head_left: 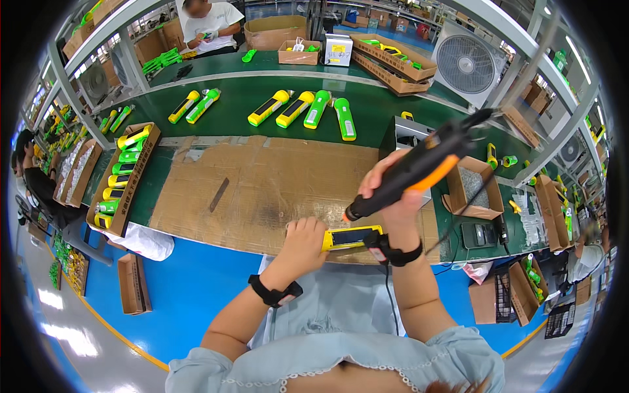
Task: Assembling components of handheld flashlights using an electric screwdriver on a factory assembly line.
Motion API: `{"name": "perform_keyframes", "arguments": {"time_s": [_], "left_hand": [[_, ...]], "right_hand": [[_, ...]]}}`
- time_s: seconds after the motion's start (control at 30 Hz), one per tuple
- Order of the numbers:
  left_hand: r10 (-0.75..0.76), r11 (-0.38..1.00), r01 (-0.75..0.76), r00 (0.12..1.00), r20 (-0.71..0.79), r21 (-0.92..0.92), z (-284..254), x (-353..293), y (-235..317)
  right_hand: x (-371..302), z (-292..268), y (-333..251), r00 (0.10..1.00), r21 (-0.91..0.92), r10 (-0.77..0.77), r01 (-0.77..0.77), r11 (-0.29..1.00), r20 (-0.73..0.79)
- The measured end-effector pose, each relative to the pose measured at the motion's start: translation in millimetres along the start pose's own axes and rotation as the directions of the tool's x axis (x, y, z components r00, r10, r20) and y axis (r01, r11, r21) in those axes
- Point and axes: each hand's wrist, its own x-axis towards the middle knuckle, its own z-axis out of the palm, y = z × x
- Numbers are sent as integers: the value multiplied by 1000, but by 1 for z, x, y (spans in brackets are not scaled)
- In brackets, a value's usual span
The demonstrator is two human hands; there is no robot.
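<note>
My right hand (393, 190) is wrapped round a black and orange electric screwdriver (419, 167), its tip slanting down to the left. Below that tip lies a yellow flashlight (350, 237) with a dark panel on its side, flat near the front edge of the cardboard sheet (275, 190). My left hand (304, 242) is closed over the flashlight's left end, which its fingers hide. Whether the tip touches the flashlight I cannot tell; it appears just above it. Black straps circle both my wrists.
Several yellow and green flashlights (318, 109) lie on the green bench behind the cardboard. A carton of flashlights (121, 180) stands at left. To the right are a box of small screws (475, 187) and a black device (479, 236). A co-worker (208, 26) sits across the bench.
</note>
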Motion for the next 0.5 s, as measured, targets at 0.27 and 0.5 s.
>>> {"name": "perform_keyframes", "arguments": {"time_s": [0.27, 0.5], "left_hand": [[-302, 928, 299, 953, -18, 223, 0, 41, -6], [-132, 953, 196, 955, -265, 231, 80, 230, -40]], "right_hand": [[35, -85, -40, 935, 168, -5, -58, 984, 353], [14, -99, -16, 945, 181, 203, -253, 950, 256]]}}
